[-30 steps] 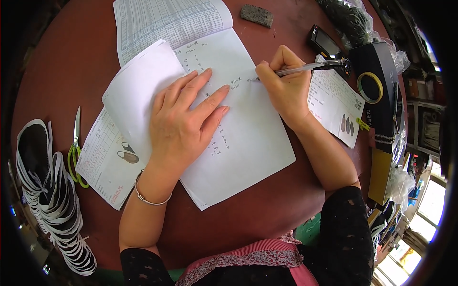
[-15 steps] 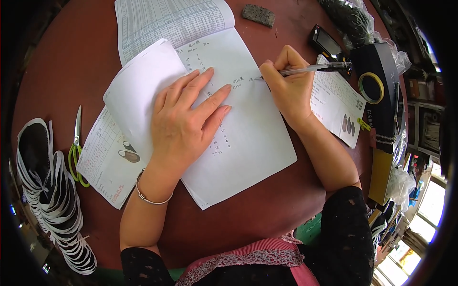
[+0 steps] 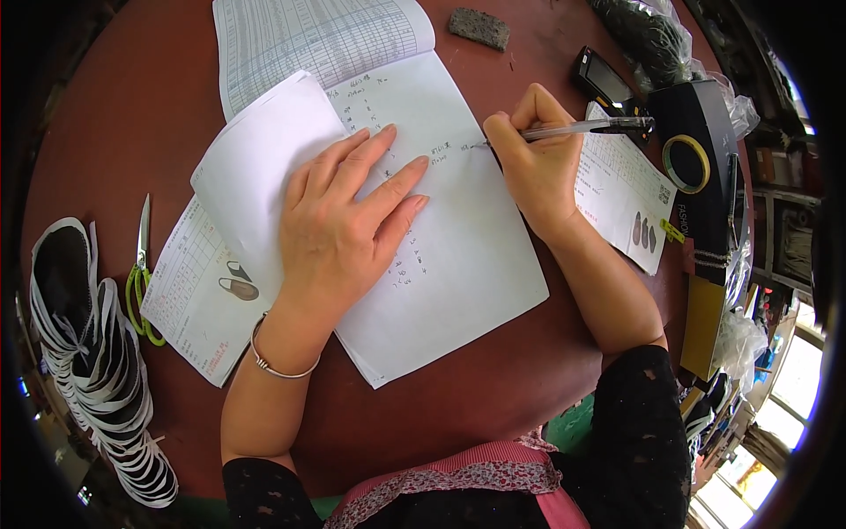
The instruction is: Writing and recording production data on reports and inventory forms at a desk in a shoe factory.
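My right hand (image 3: 539,163) grips a clear pen (image 3: 564,130) with a dark end, its tip on a white page of an open pad of paper (image 3: 476,247). Handwriting runs down the page and along a short line by the tip. My left hand (image 3: 344,220) lies flat with fingers spread on the same page, next to a folded-back sheet (image 3: 256,150). Part of the handwriting is hidden beneath that hand. A printed table covers the turned-up upper sheet (image 3: 326,44).
Scissors with green handles (image 3: 141,282) lie left, beside tied stacks of black, white-edged shoe pieces (image 3: 97,370). Printed shoe sheets (image 3: 198,309) flank the pad. On the right are a handheld device (image 3: 604,84), a black box (image 3: 701,115) and a tape roll (image 3: 686,164). A grey block (image 3: 478,28) lies at the back.
The pen tip has shifted very slightly to the right, and a few more marks show on the page beside it. My left hand stays in place.
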Demonstrator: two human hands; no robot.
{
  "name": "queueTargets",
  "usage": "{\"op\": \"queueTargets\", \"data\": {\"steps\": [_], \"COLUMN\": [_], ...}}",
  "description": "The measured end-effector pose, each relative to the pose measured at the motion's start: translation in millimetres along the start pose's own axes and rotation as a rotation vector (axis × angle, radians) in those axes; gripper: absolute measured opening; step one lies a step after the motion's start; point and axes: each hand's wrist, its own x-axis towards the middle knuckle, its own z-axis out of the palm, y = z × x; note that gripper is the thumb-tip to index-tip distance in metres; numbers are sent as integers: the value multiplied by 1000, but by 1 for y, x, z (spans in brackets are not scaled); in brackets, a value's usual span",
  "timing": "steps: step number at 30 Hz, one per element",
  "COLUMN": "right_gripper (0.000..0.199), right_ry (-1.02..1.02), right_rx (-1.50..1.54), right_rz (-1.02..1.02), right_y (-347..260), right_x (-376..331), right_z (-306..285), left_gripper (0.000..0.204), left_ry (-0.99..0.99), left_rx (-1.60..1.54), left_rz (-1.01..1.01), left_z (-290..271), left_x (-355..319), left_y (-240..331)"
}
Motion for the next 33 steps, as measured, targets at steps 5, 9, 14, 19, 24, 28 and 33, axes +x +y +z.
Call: {"op": "queueTargets", "data": {"steps": [5, 9, 14, 19, 24, 28, 33], "right_gripper": [35, 35, 35, 35, 35, 35, 34], "right_ry": [-52, -52, -54, -56, -46, -72, -139], "right_rx": [62, 48, -5, 8, 139, 131, 123], "right_rz": [15, 0, -2, -11, 37, 38, 30], "right_y": [0, 1, 1, 2, -6, -20, -24], "right_x": [0, 1, 1, 1, 0, -10, -19], "right_z": [1, 2, 2, 1, -2, 1, 12], "left_gripper": [31, 31, 31, 31, 31, 31, 29], "left_ry": [-2, -2, 0, 5, 19, 23, 57], "left_rx": [3, 6, 0, 4, 3, -20, -39], "left_rz": [4, 5, 5, 9, 9, -5, -3], "left_z": [0, 0, 0, 0, 2, 1, 1], "left_x": [0, 0, 0, 0, 0, 0, 0], "left_y": [0, 0, 0, -1, -1, -1, -1]}}
